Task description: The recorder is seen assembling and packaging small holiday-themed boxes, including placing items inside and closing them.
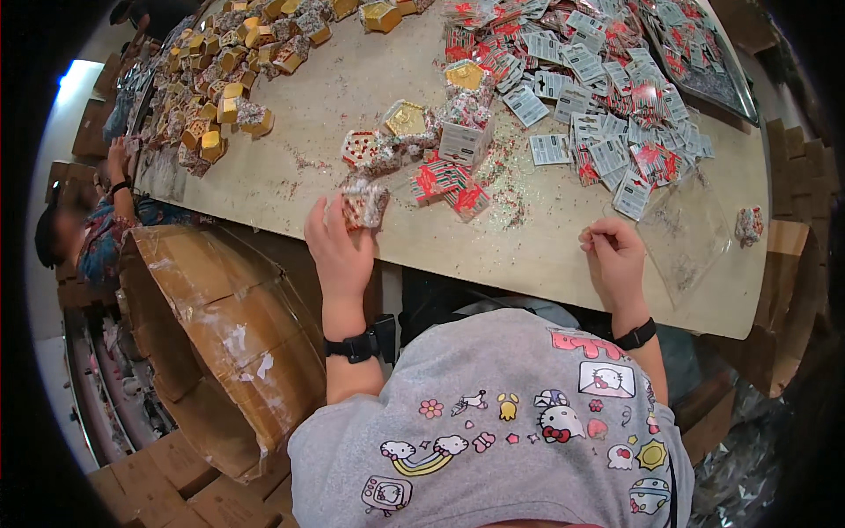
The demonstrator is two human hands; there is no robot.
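Note:
My left hand point(341, 251) is at the table's near edge, its fingers and thumb around a small house-shaped ornament point(365, 204) with a white and red glittery surface. Just beyond it lie a white piece with red dots point(360, 147), a gold-bottomed ornament point(405, 118) and a taller house ornament point(464, 141). Red and green striped cards point(449, 187) lie to the right of the held ornament. Over the near right part of the table, my right hand point(613, 251) has thumb and fingertips pinched together; whatever is in them is too small to make out.
Gold and glittery ornaments point(229, 70) are heaped at the far left. Carded packets point(598, 123) pile up at the far right beside a dark tray point(704, 70). A clear plastic bag point(687, 238) lies at right. An open cardboard box point(220, 326) stands left; another person point(97, 238) is beyond.

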